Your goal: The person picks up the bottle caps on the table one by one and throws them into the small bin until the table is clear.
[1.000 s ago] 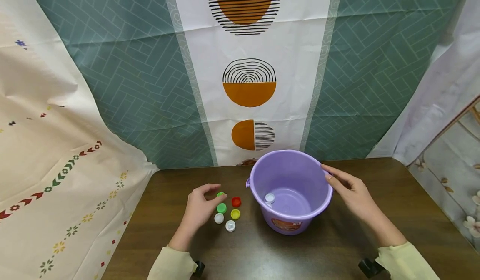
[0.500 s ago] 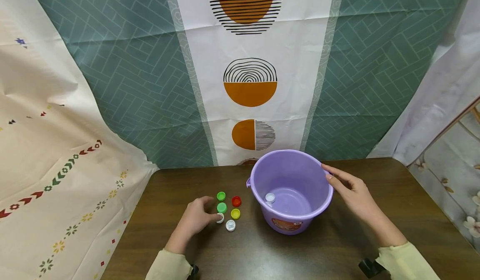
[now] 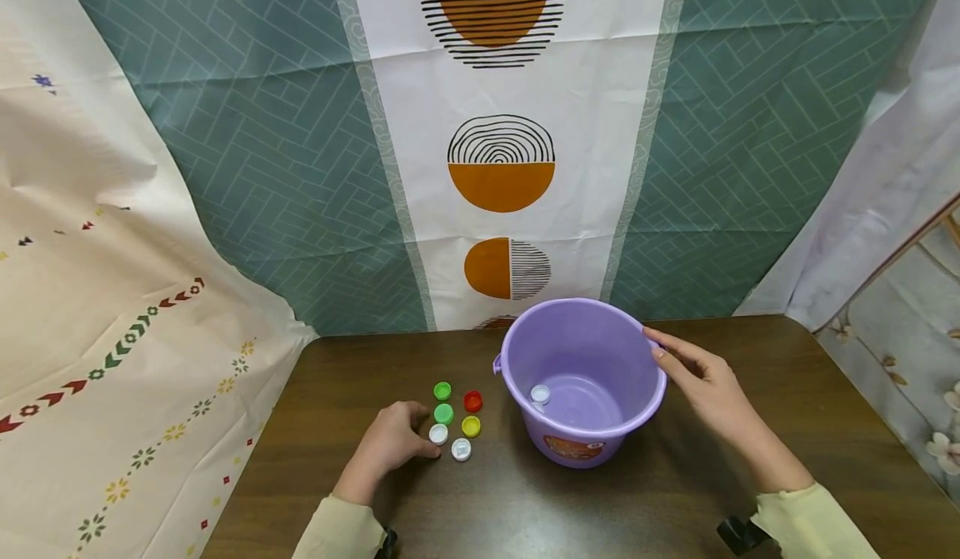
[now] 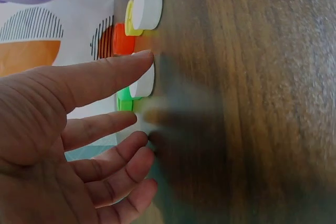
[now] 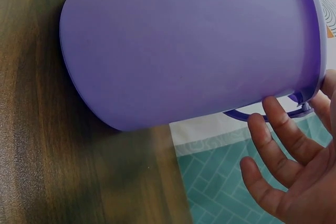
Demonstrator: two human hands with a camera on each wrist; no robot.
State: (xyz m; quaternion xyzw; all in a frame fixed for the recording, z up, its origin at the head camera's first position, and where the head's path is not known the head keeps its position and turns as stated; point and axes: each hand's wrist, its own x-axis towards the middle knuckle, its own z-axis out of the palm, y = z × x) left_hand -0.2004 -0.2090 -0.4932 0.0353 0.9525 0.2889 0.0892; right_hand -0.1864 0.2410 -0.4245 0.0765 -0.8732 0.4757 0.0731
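My left hand (image 3: 393, 438) hovers low at the left of the bottle caps, thumb and forefinger spread around a white cap (image 3: 438, 434) lying on the table. In the left wrist view the thumb (image 4: 113, 77) overlaps that cap (image 4: 144, 82), and nothing sits between the fingers. Two green caps (image 3: 443, 414), a red cap (image 3: 472, 401), a yellow cap (image 3: 471, 426) and a second white cap (image 3: 461, 449) lie close by. At the right, my right hand (image 3: 701, 384) holds the purple bucket (image 3: 581, 334) by its rim, thumb and forefinger on it, other fingers loose near the wall.
Inside the bucket, near its left wall, lies a white cap (image 3: 540, 394), with another partly hidden beneath it. The brown wooden table (image 3: 525, 509) ends at a patterned cloth (image 3: 498, 184) hanging behind. A cream cloth (image 3: 150, 334) borders the left side.
My left hand has moved toward me, from over the green caps to the nearer white cap; its fingers then overlapped that cap and have since spread away. The right hand and bucket stay put.
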